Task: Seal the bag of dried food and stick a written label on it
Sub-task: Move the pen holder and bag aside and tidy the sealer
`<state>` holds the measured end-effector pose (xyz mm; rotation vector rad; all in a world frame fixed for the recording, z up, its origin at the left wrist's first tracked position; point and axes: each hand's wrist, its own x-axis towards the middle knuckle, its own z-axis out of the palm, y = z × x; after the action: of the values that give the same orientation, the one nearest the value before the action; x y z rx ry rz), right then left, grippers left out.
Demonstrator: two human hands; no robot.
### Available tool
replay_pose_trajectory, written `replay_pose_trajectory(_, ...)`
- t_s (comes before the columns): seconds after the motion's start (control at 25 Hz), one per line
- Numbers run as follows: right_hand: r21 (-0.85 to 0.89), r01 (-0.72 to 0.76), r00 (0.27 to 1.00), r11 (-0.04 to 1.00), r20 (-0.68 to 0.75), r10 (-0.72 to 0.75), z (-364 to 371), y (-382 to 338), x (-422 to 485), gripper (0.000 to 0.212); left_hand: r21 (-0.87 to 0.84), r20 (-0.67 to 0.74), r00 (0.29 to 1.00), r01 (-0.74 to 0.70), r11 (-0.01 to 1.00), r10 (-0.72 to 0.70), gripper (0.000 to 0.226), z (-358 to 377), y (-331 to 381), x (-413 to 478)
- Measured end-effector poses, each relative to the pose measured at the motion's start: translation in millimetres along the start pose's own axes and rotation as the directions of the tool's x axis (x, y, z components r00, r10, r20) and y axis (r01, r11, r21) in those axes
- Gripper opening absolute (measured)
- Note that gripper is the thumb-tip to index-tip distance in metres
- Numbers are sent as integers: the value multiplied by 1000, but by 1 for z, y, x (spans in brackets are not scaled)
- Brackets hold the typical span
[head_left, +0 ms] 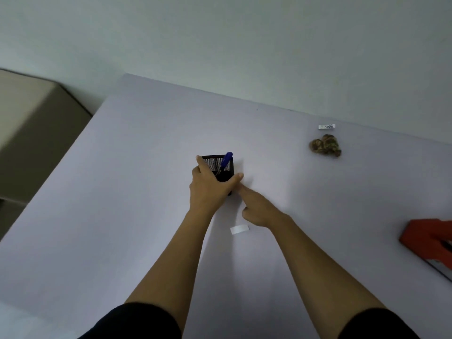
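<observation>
Meanwhile, a person's left hand, fingers wrapped around it, steadies a black mesh pen holder holding a blue pen; the right hand, loosely curled, rests beside a blank label. The bag of dried food lies far right.

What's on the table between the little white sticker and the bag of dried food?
Nothing but bare table, seen in the head view. The white label lies near the person; the bag of dried food sits farther back to the right.
</observation>
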<state>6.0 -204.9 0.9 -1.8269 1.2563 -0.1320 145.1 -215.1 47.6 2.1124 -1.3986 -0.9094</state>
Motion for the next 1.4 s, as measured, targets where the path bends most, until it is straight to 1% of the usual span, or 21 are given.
replay_pose_trajectory(0.08, -192, 10, 999, 981, -50, -20, 0, 12, 3, 68, 30, -50, 999, -6, 1000, 7, 96, 5, 1, 0)
replay_pose_trajectory(0.16, -337, -70, 986, 939, -164, 14, 0, 30, 3, 57, 23, -100, 995, 13, 1000, -10, 92, 7, 4, 2)
replay_pose_trajectory(0.2, -366, -138, 971, 920, -235, 52, -3, 40, 1, 56, 23, -119, 993, 15, 1000, -12, 89, 8, 9, 3)
replay_pose_trajectory(0.28, -365, -284, 918, 887, -370, 142, -13, 63, -4, 60, 21, -126, 992, -4, 1000, 7, 87, 13, 26, 9)
replay_pose_trajectory(0.36, -340, -393, 864, 854, -454, 217, -28, 84, -8, 64, 15, -86, 995, -52, 999, 53, 90, 21, 52, 23)
replay_pose_trajectory(0.44, -329, -446, 846, 833, -458, 272, -41, 102, -11, 62, 5, -27, 994, -102, 995, 102, 87, 34, 82, 46)
replay_pose_trajectory(0.56, -332, -458, 857, 824, -412, 310, -48, 120, -15, 63, 6, 40, 985, -170, 985, 170, 75, 58, 126, 89)
replay_pose_trajectory(0.72, -316, -445, 841, 838, -468, 271, -43, 129, -17, 73, 61, 109, 966, -241, 968, 234, 78, 89, 171, 132)
replay_pose_trajectory(0.84, -321, -439, 821, 839, -523, 230, -40, 130, -16, 69, 69, 125, 959, -264, 962, 255, 71, 110, 191, 146)
replay_pose_trajectory(1.0, -314, -434, 814, 844, -538, 218, -39, 131, -16, 64, 64, 141, 956, -270, 961, 259, 78, 131, 202, 155)
replay_pose_trajectory(1.16, -303, -432, 801, 849, -561, 208, -40, 132, -15, 64, 65, 135, 957, -266, 962, 256, 85, 140, 205, 161)
replay_pose_trajectory(1.28, -310, -436, 801, 845, -562, 207, -39, 133, -15, 64, 50, 175, 952, -263, 964, 250, 104, 138, 205, 155)
replay_pose_trajectory(1.32, -315, -438, 804, 842, -555, 211, -40, 132, -15, 65, 49, 171, 953, -263, 964, 251, 107, 134, 203, 150)
replay_pose_trajectory(1.36, -323, -443, 810, 837, -545, 218, -42, 132, -14, 66, 51, 145, 953, -274, 960, 264, 104, 129, 200, 142)
replay_pose_trajectory(1.4, -333, -455, 813, 826, -533, 233, -44, 130, -14, 66, 57, 110, 949, -304, 951, 297, 94, 122, 191, 132)
